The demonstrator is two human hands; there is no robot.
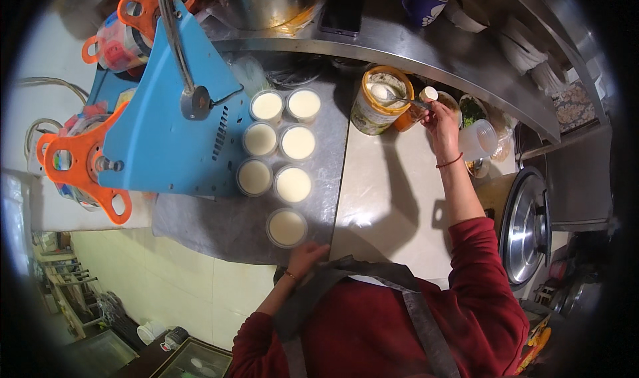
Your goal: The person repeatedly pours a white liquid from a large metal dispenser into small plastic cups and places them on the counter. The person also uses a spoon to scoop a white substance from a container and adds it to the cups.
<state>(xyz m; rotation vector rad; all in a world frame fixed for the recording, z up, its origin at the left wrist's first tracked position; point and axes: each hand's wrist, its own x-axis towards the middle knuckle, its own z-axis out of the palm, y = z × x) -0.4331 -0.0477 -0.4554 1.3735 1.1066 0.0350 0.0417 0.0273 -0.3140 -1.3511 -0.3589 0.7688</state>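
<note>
My right hand (440,118) grips the handle of a metal spoon (394,95). White powder or granules heap its bowl, held over the open mouth of a tub with an orange rim (355,115). Below the nearest cup, my left hand (307,259) rests at the counter's front edge, and whether it holds anything cannot be seen. Several clear plastic cups of pale cream-coloured liquid stand in two columns on the grey metal counter; the nearest cup (286,227) is by my left hand. Stacked empty plastic cups (478,139) lie beside my right forearm.
A blue cup-sealing machine (174,143) with orange film-reel holders stands at the left. Above the counter runs a metal shelf (399,48) with a phone (342,11), a blue mug (424,3) and a steel pot (264,3). At the right is a lidded pot (524,228).
</note>
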